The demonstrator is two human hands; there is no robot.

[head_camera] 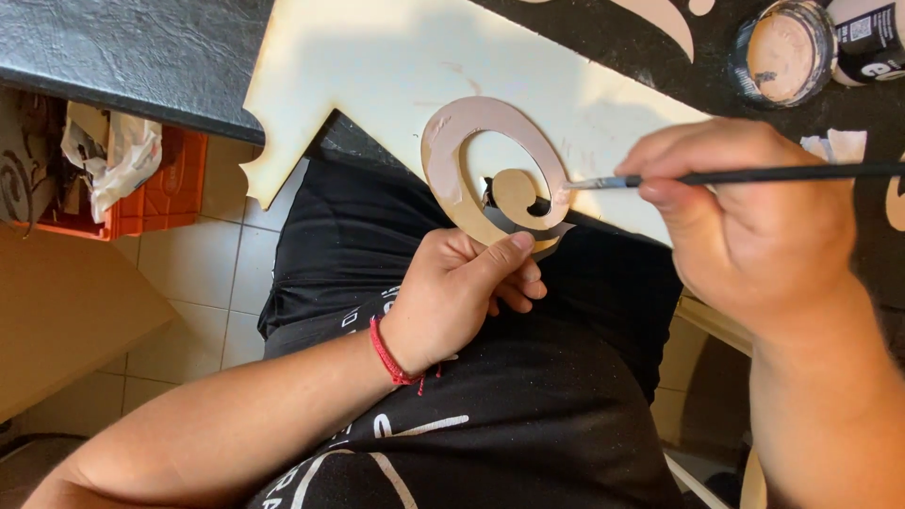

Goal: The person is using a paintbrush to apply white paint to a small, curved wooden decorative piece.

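Most of the wooden spiral already carries pink paint; its inner curl looks bare. Left hand pinches the spiral's lower edge, right hand fingers pinching a brush whose tip touches its right rim, below the open paint jar.

A single head-worn camera looked steeply down from close above the person's lap and hands. The black table edge ran across the top of the view, the tiled floor showed at lower left, and no second view shared the scene.
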